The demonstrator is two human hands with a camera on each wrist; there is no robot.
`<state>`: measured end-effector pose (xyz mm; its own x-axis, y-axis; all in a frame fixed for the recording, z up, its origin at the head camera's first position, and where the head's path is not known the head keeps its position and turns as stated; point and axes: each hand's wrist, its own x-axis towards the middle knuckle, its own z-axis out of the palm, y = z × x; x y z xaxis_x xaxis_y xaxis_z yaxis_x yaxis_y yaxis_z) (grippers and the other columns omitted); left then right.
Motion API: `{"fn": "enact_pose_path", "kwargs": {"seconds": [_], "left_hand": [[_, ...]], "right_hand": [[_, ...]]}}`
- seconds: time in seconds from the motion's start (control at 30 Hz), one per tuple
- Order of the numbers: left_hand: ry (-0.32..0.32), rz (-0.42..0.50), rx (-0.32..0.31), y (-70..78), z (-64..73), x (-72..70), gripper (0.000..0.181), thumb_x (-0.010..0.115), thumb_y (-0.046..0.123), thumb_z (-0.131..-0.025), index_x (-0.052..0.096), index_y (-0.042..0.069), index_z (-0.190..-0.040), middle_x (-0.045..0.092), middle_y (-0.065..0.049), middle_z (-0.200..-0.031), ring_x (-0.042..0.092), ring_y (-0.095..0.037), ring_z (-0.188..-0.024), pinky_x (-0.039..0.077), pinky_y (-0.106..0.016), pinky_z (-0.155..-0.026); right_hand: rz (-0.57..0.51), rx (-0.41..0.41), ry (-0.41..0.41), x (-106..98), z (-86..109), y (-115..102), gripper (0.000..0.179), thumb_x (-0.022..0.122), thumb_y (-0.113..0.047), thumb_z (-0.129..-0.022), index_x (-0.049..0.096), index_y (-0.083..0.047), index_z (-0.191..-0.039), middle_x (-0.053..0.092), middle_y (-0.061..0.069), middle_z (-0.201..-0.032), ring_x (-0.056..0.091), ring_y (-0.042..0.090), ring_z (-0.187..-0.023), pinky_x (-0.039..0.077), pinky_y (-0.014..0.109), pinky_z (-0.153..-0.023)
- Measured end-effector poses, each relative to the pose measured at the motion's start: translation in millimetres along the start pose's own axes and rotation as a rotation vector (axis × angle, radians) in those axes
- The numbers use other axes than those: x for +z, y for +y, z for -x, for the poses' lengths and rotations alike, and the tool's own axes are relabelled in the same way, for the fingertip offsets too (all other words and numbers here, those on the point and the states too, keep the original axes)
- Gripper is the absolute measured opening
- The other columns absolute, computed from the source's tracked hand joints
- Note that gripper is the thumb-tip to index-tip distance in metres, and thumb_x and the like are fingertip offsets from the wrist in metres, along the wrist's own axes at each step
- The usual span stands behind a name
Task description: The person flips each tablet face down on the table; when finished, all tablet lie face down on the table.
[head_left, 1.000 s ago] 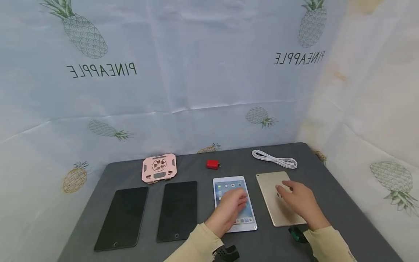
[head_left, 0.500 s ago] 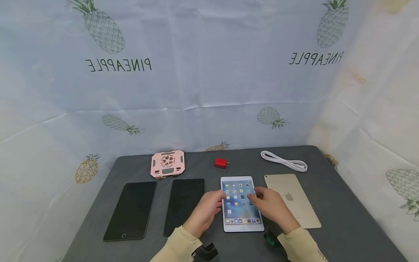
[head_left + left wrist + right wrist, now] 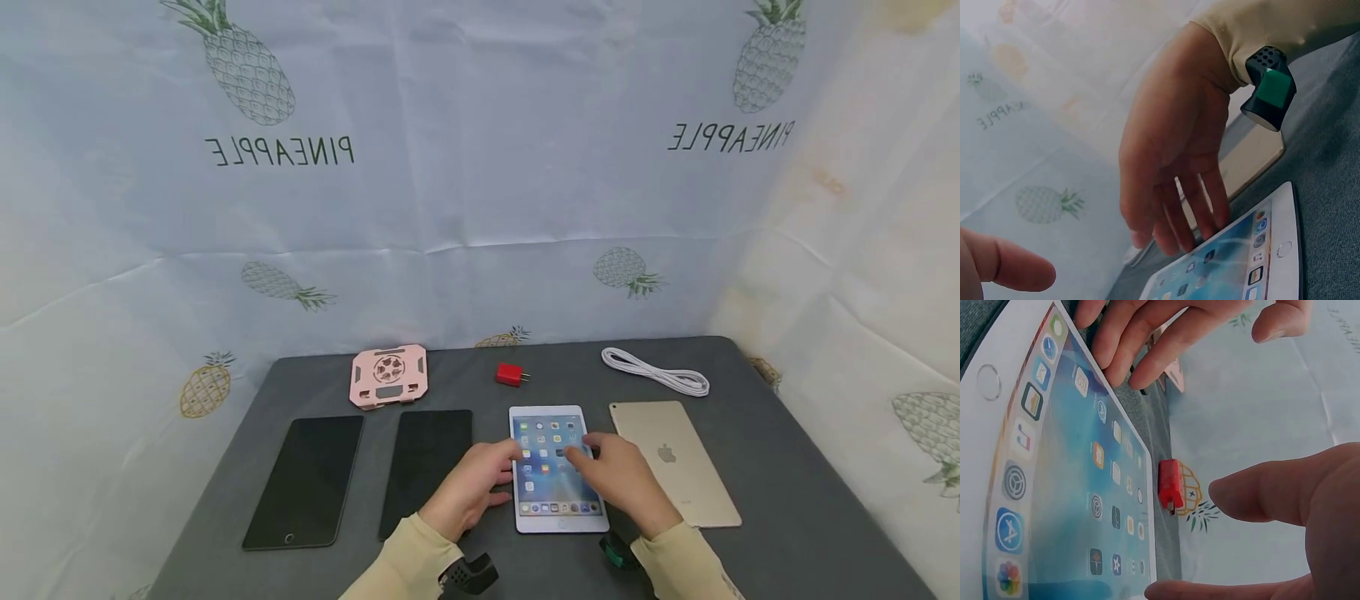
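Observation:
A white tablet (image 3: 553,490) with a lit screen of app icons lies flat on the table. My left hand (image 3: 472,485) is at its left edge, fingers down beside the rim and thumb over the screen's border. At the right edge is my right hand (image 3: 628,480), its thumb raised above the screen. In the right wrist view, the right thumb (image 3: 1266,490) hovers apart from the glass, and an index finger lies near the tablet's far edge. The left wrist view shows the right hand's fingers (image 3: 1191,206) straight, reaching down to the tablet's side. Neither hand lifts it.
To the left lie two dark tablets (image 3: 306,479) (image 3: 427,458); a gold tablet (image 3: 678,458) lies face down at the right. Along the back are a pink slotted plate (image 3: 389,375), a red plug adapter (image 3: 510,374) and a coiled white cable (image 3: 652,372). Printed cloth hangs behind.
The right hand has moved left from the gold tablet to the white tablet's right edge. The left hand has shifted from over the screen to the left edge. Both barely move lately.

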<state>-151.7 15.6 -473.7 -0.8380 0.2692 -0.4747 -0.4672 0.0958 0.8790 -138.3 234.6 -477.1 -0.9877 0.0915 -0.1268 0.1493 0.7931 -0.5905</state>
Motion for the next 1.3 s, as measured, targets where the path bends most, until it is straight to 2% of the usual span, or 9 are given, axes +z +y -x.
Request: {"fn": "enact_pose_path", "kwargs": {"seconds": [0.37,0.6,0.73,1.0,1.3], "left_hand": [[0.033,0.015,0.053,-6.4,-5.0,3.8,0.068,0.06,0.028,-0.095,0.045,-0.012,-0.147,0.053,-0.028,-0.148,0.056,-0.042,-0.13,0.044,-0.063,-0.118],[0.071,0.02,0.06,-8.0,-7.5,5.0,0.067,0.06,0.028,-0.094,0.046,-0.013,-0.145,0.054,-0.028,-0.145,0.057,-0.04,-0.126,0.046,-0.06,-0.116],[0.069,0.039,0.076,-6.3,-6.6,3.4,0.068,0.059,0.027,-0.094,0.044,-0.014,-0.146,0.053,-0.027,-0.143,0.055,-0.038,-0.122,0.046,-0.059,-0.116],[0.053,0.082,0.082,0.9,-3.4,-4.5,0.066,0.059,0.027,-0.094,0.044,-0.012,-0.146,0.051,-0.024,-0.141,0.052,-0.036,-0.12,0.05,-0.055,-0.116],[0.049,0.057,0.109,8.1,2.4,-11.6,0.063,0.057,0.029,-0.098,0.048,-0.009,-0.146,0.051,-0.025,-0.144,0.052,-0.035,-0.119,0.054,-0.057,-0.112]], "right_hand": [[0.019,0.033,-0.004,1.8,-3.2,-2.5,0.058,0.069,-0.042,-0.102,0.071,0.007,-0.133,0.074,0.026,-0.132,0.073,0.041,-0.116,0.061,0.061,-0.099],[0.001,0.033,-0.003,2.1,-3.8,-3.1,0.058,0.069,-0.042,-0.102,0.07,0.007,-0.133,0.074,0.025,-0.132,0.073,0.04,-0.116,0.06,0.06,-0.1],[-0.033,0.006,-0.002,2.0,-5.0,-3.1,0.057,0.069,-0.042,-0.102,0.071,0.007,-0.132,0.076,0.023,-0.127,0.075,0.036,-0.112,0.062,0.058,-0.096],[-0.081,-0.011,-0.031,3.6,-7.8,-5.7,0.053,0.067,-0.041,-0.103,0.072,0.004,-0.132,0.076,0.02,-0.13,0.073,0.036,-0.117,0.061,0.057,-0.1],[-0.08,-0.001,-0.051,6.9,-8.6,-13.4,0.056,0.066,-0.044,-0.104,0.072,0.003,-0.134,0.074,0.02,-0.134,0.071,0.037,-0.122,0.058,0.059,-0.105]]}}
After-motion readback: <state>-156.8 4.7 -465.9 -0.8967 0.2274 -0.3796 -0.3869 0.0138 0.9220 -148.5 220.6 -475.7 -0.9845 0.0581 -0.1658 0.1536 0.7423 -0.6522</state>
